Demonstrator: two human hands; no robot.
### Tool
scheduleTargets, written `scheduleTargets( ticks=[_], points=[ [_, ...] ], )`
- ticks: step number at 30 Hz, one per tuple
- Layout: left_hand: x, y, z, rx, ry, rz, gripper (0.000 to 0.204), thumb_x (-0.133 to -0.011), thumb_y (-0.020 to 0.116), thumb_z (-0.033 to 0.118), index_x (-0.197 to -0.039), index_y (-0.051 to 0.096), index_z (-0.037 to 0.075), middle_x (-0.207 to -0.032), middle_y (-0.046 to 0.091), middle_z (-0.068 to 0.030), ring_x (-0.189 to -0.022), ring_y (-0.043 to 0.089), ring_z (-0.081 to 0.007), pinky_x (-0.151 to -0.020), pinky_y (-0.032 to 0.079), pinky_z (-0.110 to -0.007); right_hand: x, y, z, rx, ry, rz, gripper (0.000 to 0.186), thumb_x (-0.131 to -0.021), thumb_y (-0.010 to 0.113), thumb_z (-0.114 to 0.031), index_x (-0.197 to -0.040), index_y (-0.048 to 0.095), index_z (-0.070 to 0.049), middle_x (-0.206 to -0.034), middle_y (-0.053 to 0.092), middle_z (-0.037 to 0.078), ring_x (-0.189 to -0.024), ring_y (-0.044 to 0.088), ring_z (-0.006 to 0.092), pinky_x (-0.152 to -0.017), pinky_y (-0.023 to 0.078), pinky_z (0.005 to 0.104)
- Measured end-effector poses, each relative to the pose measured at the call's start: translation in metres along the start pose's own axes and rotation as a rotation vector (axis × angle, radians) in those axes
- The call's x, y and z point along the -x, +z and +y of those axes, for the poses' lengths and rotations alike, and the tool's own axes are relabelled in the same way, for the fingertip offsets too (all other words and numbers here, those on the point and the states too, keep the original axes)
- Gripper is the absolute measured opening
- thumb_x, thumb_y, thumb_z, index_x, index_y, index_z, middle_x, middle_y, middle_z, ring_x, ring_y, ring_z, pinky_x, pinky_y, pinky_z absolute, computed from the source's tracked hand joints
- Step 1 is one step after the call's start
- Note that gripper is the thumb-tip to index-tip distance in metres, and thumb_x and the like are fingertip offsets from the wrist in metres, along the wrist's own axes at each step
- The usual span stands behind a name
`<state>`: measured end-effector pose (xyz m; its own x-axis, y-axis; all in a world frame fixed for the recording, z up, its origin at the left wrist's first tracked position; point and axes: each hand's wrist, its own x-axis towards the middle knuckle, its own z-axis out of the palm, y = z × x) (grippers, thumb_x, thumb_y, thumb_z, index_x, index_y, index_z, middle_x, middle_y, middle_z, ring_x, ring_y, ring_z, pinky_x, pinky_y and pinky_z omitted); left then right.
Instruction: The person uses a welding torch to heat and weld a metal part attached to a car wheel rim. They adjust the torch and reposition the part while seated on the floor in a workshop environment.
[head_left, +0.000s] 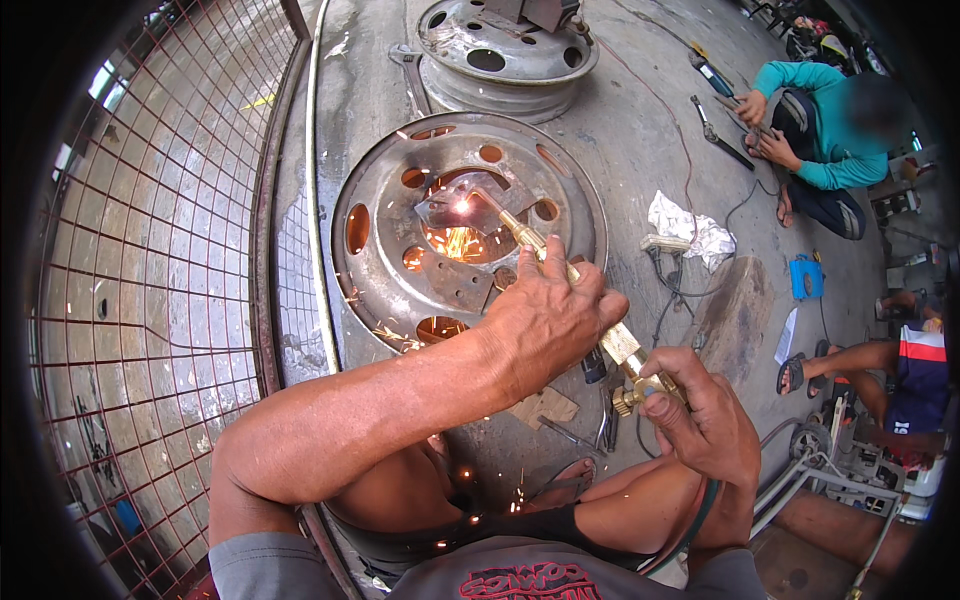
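Both of my hands are closed on a brass gas cutting torch (622, 345). My left hand (555, 310) wraps the forward part of its barrel. Behind it, my right hand (705, 415) grips the rear end by the brass valve knobs, with the thumb at the knobs. The torch's bent tip points at a thin metal plate (436, 208) lying over the centre of a steel wheel rim (365, 285). A bright glow shows where the flame meets the plate. Orange sparks fall through the rim's centre opening, and some scatter toward my legs. Another rusty plate (458, 283) with small holes lies nearer me.
A second wheel rim (505, 95) stands beyond, beside an adjustable wrench (410, 75). Red mesh fencing (265, 230) runs along the left. To the right lie a white cloth (690, 225), a wooden board (735, 310) and cables. A co-worker in teal (835, 130) squats at far right.
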<state>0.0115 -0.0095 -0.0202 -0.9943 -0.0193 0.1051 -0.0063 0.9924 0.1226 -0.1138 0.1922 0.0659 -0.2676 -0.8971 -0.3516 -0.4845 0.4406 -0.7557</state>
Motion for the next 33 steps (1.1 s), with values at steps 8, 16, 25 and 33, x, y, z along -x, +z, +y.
scheduleTargets(
  ticks=[8, 16, 25, 33],
  points=[
    [-0.001, -0.003, 0.0, 0.009, 0.012, -0.024, 0.05, -0.085, 0.076, 0.011, -0.129, 0.053, 0.006, -0.125, 0.057, -0.0218, -0.126, 0.057, -0.057, -0.095, 0.059, -0.065, 0.0, -0.002, -0.002, 0.014, 0.027, -0.011, 0.03, -0.105, 0.067, -0.024, -0.128, 0.053, -0.009, -0.074, 0.064, 0.014, -0.063, 0.069, 0.0328, -0.061, 0.05, 0.0421],
    [-0.003, -0.001, 0.002, 0.009, 0.01, 0.019, 0.048, -0.083, 0.077, 0.011, -0.125, 0.054, 0.005, -0.116, 0.058, -0.021, -0.124, 0.058, -0.0569, -0.093, 0.06, -0.065, 0.0, -0.002, 0.001, 0.009, -0.01, -0.001, 0.032, -0.105, 0.066, -0.029, -0.127, 0.053, -0.009, -0.072, 0.063, 0.011, -0.059, 0.066, 0.0262, -0.057, 0.048, 0.0378],
    [0.0, -0.007, 0.0, 0.062, 0.025, -0.047, 0.044, -0.09, 0.073, 0.013, -0.129, 0.059, 0.001, -0.125, 0.062, -0.0286, -0.127, 0.056, -0.0631, -0.096, 0.056, -0.07, 0.001, -0.004, -0.005, 0.028, 0.061, -0.041, 0.034, -0.103, 0.069, -0.024, -0.128, 0.052, -0.009, -0.075, 0.065, 0.014, -0.063, 0.069, 0.0317, -0.06, 0.05, 0.0417],
    [0.002, -0.001, -0.002, -0.009, -0.008, -0.025, 0.047, -0.087, 0.072, 0.01, -0.13, 0.055, 0.008, -0.124, 0.059, -0.0211, -0.125, 0.057, -0.0543, -0.098, 0.056, -0.063, 0.002, 0.009, 0.006, 0.069, 0.012, 0.087, 0.04, -0.1, 0.074, -0.018, -0.127, 0.048, -0.006, -0.081, 0.065, 0.009, -0.058, 0.063, 0.0183, -0.057, 0.05, 0.0358]
  ],
)
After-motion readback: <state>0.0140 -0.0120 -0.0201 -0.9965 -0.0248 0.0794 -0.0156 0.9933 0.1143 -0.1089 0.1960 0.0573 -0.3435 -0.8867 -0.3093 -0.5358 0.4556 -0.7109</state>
